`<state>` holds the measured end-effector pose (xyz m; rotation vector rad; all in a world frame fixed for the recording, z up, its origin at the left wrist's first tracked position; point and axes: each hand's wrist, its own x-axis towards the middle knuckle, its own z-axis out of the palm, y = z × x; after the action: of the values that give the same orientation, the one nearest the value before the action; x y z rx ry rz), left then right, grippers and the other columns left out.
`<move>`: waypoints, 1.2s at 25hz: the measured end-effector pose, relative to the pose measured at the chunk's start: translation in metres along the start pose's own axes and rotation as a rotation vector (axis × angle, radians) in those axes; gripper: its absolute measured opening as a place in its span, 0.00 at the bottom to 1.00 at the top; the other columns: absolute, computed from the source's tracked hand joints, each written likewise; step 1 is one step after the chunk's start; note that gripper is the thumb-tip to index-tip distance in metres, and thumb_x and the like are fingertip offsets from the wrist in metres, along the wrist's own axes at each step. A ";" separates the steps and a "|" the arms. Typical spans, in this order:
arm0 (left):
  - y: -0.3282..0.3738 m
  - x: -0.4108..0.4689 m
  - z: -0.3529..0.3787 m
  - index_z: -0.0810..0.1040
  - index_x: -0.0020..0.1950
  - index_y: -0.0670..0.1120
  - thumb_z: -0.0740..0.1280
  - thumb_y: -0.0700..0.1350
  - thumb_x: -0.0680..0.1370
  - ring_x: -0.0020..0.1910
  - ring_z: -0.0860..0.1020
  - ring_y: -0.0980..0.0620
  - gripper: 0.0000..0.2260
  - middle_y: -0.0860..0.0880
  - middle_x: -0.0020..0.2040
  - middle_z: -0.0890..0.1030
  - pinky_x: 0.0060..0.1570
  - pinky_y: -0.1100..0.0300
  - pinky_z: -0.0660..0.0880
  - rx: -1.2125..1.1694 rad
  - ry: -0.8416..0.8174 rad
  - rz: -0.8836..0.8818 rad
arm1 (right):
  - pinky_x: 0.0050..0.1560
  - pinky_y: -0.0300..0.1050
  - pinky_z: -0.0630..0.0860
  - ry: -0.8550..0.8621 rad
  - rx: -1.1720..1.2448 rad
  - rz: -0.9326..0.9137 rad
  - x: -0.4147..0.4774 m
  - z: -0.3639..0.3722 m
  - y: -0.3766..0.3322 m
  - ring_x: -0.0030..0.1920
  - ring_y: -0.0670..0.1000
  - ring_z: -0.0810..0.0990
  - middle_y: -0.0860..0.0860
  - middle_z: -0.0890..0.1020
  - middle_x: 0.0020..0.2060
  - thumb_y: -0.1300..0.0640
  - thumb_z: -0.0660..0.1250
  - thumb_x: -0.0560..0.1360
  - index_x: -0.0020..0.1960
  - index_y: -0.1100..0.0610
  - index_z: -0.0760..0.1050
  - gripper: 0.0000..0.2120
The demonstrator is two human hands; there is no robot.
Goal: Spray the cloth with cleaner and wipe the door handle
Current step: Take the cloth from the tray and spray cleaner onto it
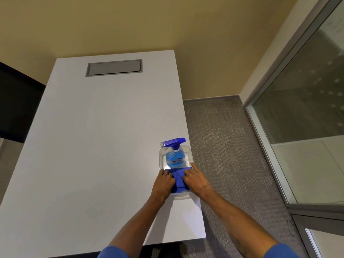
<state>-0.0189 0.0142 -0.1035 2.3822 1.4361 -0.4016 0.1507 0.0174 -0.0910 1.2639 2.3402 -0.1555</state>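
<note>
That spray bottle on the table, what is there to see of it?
The spray bottle stands upright in the far end of a clear plastic tub near the table's right edge. Its body is see-through plastic, holding blue liquid. On top sits a blue trigger head whose pale nozzle points left. Neither hand touches it: the left hand and right hand rest on a blue cloth in the tub's near end, just in front of the bottle.

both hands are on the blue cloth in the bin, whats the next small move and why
Probably lift the blue cloth out of the clear bin: both the left hand and right hand rest on it, and the spray bottle stands untouched behind.
</note>
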 end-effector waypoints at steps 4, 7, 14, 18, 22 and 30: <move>-0.001 -0.002 0.003 0.69 0.74 0.43 0.64 0.47 0.85 0.72 0.72 0.45 0.19 0.43 0.73 0.75 0.80 0.53 0.59 0.043 -0.008 0.017 | 0.80 0.59 0.50 -0.006 -0.034 0.005 0.002 0.002 -0.002 0.68 0.58 0.74 0.58 0.79 0.63 0.59 0.65 0.81 0.68 0.60 0.74 0.16; -0.003 -0.003 0.005 0.69 0.74 0.41 0.63 0.45 0.85 0.72 0.72 0.43 0.18 0.42 0.72 0.75 0.80 0.52 0.58 0.059 -0.015 0.029 | 0.75 0.57 0.59 -0.017 -0.044 -0.003 0.002 -0.001 -0.003 0.65 0.57 0.74 0.58 0.79 0.61 0.58 0.64 0.81 0.65 0.60 0.76 0.13; -0.004 -0.003 -0.002 0.71 0.73 0.46 0.58 0.55 0.84 0.70 0.73 0.46 0.21 0.46 0.72 0.77 0.78 0.52 0.58 -0.053 0.059 0.051 | 0.60 0.54 0.75 0.039 0.365 0.048 -0.002 -0.019 -0.001 0.61 0.61 0.78 0.62 0.78 0.61 0.63 0.61 0.80 0.64 0.62 0.69 0.13; 0.003 -0.002 -0.007 0.66 0.78 0.47 0.62 0.60 0.82 0.72 0.72 0.47 0.29 0.46 0.75 0.74 0.79 0.53 0.59 -0.190 0.076 0.023 | 0.54 0.56 0.78 0.017 0.546 0.085 -0.009 -0.035 0.011 0.54 0.62 0.80 0.62 0.81 0.57 0.63 0.60 0.80 0.60 0.60 0.70 0.09; 0.006 -0.002 -0.007 0.65 0.78 0.48 0.66 0.61 0.80 0.73 0.71 0.48 0.31 0.47 0.76 0.73 0.79 0.54 0.57 -0.170 0.066 -0.025 | 0.57 0.50 0.77 0.014 0.574 -0.027 -0.015 -0.038 0.021 0.55 0.57 0.80 0.58 0.81 0.57 0.62 0.66 0.79 0.61 0.58 0.75 0.11; 0.023 -0.011 -0.007 0.63 0.80 0.49 0.62 0.64 0.81 0.76 0.69 0.50 0.32 0.49 0.77 0.71 0.81 0.53 0.56 -0.368 0.135 -0.071 | 0.58 0.53 0.78 0.145 0.596 0.049 -0.019 -0.039 0.014 0.57 0.59 0.79 0.59 0.80 0.56 0.62 0.64 0.81 0.62 0.58 0.78 0.11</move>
<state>-0.0027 -0.0019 -0.0892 2.0992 1.5057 0.0117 0.1569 0.0233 -0.0469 1.6436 2.4730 -0.8186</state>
